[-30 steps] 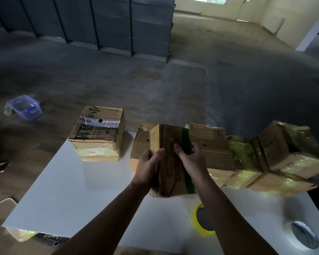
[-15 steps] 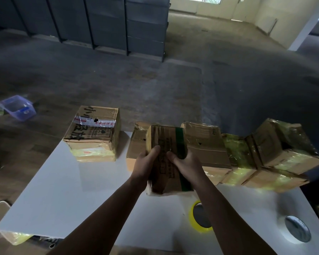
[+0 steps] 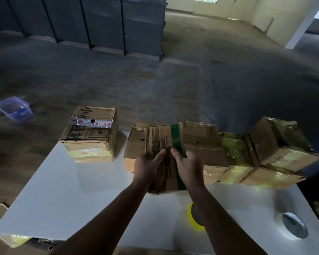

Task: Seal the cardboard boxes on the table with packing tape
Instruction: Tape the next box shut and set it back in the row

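Note:
A brown cardboard box with a green stripe (image 3: pixel 162 142) is held above the white table (image 3: pixel 63 190), in front of the row of boxes. My left hand (image 3: pixel 145 168) grips its left side and my right hand (image 3: pixel 188 168) grips its right side, thumbs nearly meeting on its top face. A yellow roll of packing tape (image 3: pixel 191 218) lies flat on the table under my right forearm, partly hidden. A separate taped box (image 3: pixel 90 137) stands at the far left of the table.
Several boxes wrapped in yellowish tape (image 3: pixel 265 153) are stacked along the table's far right edge. A round metal-lidded object (image 3: pixel 294 228) sits at the near right. On the dark floor to the left lies a blue plastic container (image 3: pixel 13 108).
Both hands have kept hold of the green-striped box and shifted a little, the thumbs drawing closer together on its top. The camera view has drifted slightly.

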Available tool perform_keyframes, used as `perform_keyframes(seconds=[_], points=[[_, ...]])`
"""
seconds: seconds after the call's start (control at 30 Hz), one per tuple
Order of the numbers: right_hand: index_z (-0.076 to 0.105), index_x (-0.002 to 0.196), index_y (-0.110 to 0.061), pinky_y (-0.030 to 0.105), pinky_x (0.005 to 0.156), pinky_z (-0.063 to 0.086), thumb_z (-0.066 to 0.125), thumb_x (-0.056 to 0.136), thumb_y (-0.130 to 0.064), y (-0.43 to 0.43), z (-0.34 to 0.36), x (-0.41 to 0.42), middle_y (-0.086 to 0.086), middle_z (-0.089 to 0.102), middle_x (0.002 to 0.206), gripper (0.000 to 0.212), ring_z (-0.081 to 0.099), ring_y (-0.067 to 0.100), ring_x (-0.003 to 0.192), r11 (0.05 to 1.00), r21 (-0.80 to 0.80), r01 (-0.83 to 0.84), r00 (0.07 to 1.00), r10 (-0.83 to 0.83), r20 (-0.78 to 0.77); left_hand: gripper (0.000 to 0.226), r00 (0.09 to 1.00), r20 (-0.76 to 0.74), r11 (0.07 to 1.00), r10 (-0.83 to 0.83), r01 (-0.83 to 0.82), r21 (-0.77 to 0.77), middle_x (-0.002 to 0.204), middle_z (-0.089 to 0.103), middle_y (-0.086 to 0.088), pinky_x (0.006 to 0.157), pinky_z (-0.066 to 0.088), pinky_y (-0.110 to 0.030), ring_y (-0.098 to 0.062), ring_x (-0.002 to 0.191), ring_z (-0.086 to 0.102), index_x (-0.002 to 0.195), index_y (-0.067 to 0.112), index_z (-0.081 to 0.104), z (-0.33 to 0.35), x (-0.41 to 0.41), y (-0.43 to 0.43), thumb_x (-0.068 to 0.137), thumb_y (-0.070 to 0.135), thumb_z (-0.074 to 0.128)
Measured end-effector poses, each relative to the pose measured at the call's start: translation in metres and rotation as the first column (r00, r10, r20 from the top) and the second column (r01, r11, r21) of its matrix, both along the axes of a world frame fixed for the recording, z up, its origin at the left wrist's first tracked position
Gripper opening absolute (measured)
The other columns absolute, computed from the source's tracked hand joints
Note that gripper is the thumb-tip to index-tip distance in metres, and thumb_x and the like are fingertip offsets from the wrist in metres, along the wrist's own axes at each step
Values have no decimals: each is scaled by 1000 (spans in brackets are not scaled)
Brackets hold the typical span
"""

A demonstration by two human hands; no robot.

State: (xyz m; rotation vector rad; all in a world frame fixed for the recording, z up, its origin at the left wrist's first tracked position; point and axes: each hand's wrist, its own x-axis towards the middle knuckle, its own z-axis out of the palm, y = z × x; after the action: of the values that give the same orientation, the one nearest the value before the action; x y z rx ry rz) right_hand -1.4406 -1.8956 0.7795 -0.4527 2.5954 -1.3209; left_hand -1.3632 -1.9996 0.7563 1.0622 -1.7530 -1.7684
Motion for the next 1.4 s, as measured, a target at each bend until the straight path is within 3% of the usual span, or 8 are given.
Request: perform_keyframes(seconds=[0.2, 0.27, 0.47, 0.57, 0.73, 0.87, 1.2, 1.4], points=[[58, 112, -27, 48, 86, 54, 43, 94, -57, 3, 9, -8, 4, 68, 104, 38, 67, 24, 95, 953, -298, 56, 878, 95, 469, 44, 958, -253, 904, -135, 223, 364, 98, 74, -9, 65, 57, -30, -25, 89, 72, 113, 9, 62, 1, 11, -19, 83, 40, 68], [58, 119, -26, 51, 88, 52, 48, 93, -54, 0, 6, -6, 3, 68, 109, 40, 66, 25, 99, 954, -295, 53, 856, 109, 506, 41, 942, -287, 871, -172, 281, 402, 101, 73, -11, 67, 57, -32, -28, 91, 71, 115, 8, 60, 0, 13, -24, 86, 38, 63], [65, 92, -25, 36, 71, 53, 46, 99, -37, -5, 0, -1, 2, 70, 90, 24, 68, 20, 82, 976, -182, 124, 926, -48, 374, 30, 874, -427, 781, -231, 428, 454, 100, 72, -11, 70, 57, -31, -28, 93, 70, 114, 9, 59, -9, 21, -31, 97, 31, 51], [67, 96, -15, 38, 74, 51, 41, 102, -33, -12, -2, 4, 12, 69, 96, 32, 66, 26, 86, 983, -138, 122, 918, -58, 393, 39, 908, -359, 847, -215, 357, 394, 100, 73, -10, 71, 58, -33, -27, 93, 71, 116, 8, 60, -11, 22, -36, 89, 37, 59], [60, 120, -20, 53, 100, 45, 30, 97, -58, -24, -2, 19, 8, 64, 117, 54, 59, 28, 111, 980, -189, 53, 782, 77, 618, 26, 991, -66, 920, -121, 136, 367, 90, 75, -5, 64, 58, -30, -20, 81, 73, 108, 10, 63, -13, 20, -55, 93, 31, 60], [47, 139, -19, 48, 101, 46, 40, 99, -47, -39, -13, 34, 9, 59, 127, 50, 54, 29, 119, 990, -132, -46, 897, 100, 431, 34, 990, 10, 973, -139, 135, 187, 97, 70, 0, 62, 53, -20, -12, 86, 68, 116, 15, 59, -13, 22, -66, 96, 41, 53], [61, 117, -7, 37, 77, 54, 38, 102, -40, -61, -34, 43, 10, 64, 98, 43, 60, 24, 90, 991, 27, 128, 936, -130, 328, 54, 952, -17, 942, -307, 306, 139, 103, 63, 13, 55, 51, -11, -8, 95, 65, 133, 20, 48, -29, 44, -79, 85, 26, 72], [58, 96, -19, 41, 73, 55, 40, 100, -43, -70, -24, 43, 2, 62, 89, 31, 60, 18, 82, 989, -7, 147, 942, -138, 307, 83, 982, 41, 904, -183, 184, -386, 126, 54, 4, 77, 57, -31, -11, 109, 55, 140, 23, 36, -25, 47, -89, 71, 29, 82]])
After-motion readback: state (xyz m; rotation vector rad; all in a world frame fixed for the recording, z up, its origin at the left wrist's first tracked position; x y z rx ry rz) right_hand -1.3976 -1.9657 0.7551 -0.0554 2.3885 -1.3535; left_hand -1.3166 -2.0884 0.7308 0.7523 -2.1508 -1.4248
